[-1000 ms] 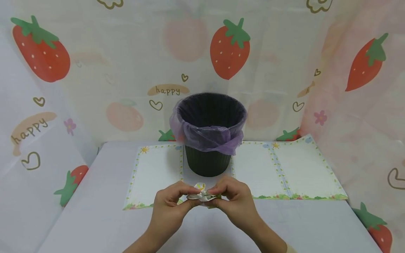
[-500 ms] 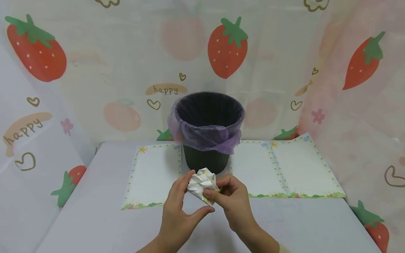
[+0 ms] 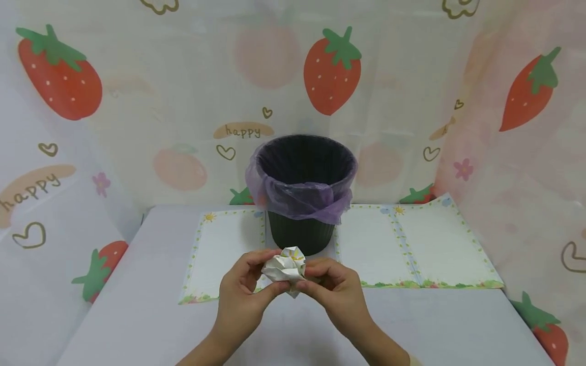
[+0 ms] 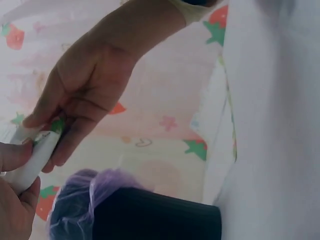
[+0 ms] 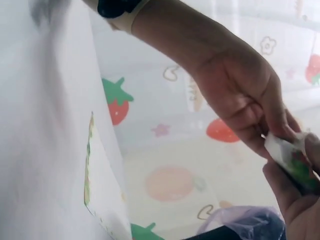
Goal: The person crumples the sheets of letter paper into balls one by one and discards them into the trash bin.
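tabletop (image 3: 439,325) runs wide on both sides of my forearms (image 3: 208,351), its far edge behind the dark bin (image 3: 299,236). in front of the bin and above the tabletop, my left hand (image 3: 242,292) and right hand (image 3: 341,295) face each other, thumbs (image 3: 274,291) nearest me, both pinching the crumpled paper (image 3: 285,268). the right wrist view shows green print (image 5: 301,172) on it; the head view, yellow.

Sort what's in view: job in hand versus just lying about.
In the job:
crumpled paper
left hand and right hand, both holding it

Apparently just lying about:
leaf-bordered sheets
black bin with purple liner, untouched; its role is unclear
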`<state>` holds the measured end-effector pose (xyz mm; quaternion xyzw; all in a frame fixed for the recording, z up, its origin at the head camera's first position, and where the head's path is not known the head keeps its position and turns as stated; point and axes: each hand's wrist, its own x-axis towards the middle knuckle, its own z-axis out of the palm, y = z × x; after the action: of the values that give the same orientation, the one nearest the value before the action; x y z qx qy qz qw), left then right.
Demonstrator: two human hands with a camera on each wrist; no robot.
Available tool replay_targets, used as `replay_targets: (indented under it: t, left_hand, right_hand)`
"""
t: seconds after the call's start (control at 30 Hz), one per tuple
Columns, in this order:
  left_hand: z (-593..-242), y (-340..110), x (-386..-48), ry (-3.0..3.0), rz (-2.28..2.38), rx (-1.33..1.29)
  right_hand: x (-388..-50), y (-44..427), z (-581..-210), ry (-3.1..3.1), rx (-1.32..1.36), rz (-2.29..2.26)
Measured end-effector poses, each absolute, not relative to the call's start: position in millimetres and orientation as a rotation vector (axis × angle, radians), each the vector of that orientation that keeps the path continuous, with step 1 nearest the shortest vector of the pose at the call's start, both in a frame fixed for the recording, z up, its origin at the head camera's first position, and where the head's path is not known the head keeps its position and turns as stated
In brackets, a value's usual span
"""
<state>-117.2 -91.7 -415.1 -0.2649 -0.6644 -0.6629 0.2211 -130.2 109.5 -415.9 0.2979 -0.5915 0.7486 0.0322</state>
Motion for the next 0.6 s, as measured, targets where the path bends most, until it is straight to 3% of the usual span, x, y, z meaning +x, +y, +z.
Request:
replay_targets:
  t: [0.33, 0.6]
  left_hand:
    - [-406, -104, -122, -1.932, -2.073, -0.583]
    - [-403, -107, -125, -1.949, -2.405, -0.651]
  right_hand:
    - [-141, 121, -405, -1.946, 1.253, 1.687]
    - [-151, 120, -403, -1.828, 1.395, 1.322]
